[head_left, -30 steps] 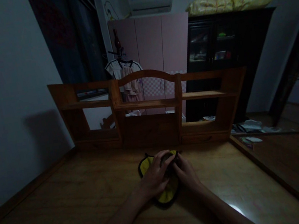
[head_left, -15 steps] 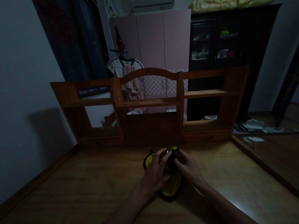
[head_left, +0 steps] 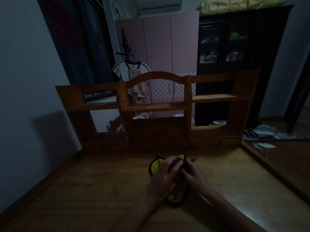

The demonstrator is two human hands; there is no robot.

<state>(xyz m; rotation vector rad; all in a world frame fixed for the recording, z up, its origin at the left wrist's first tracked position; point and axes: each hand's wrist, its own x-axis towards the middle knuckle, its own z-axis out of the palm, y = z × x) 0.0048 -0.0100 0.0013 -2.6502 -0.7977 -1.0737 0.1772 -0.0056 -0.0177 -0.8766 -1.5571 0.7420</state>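
A yellow cloth with a dark edge [head_left: 157, 164] lies on the wooden desk [head_left: 75, 208], just in front of the shelf unit. Both my hands rest on it, side by side. My left hand [head_left: 163, 181] has its fingers curled over a small dark object [head_left: 177, 166] at the cloth's middle. My right hand [head_left: 195, 179] closes on the same dark object from the right. The room is dim, and what the object is cannot be made out.
A wooden shelf unit [head_left: 160, 111] with open compartments stands along the desk's far edge. A white wall [head_left: 6, 97] borders the desk on the left. Behind stand a pink wardrobe [head_left: 166, 42], a dark cabinet [head_left: 232, 47] and hanging clothes [head_left: 134, 80].
Both hands have stayed on the cloth and the dark object, shifting their fingers slightly. The view has drifted a little to the left, so things sit further right in the picture.
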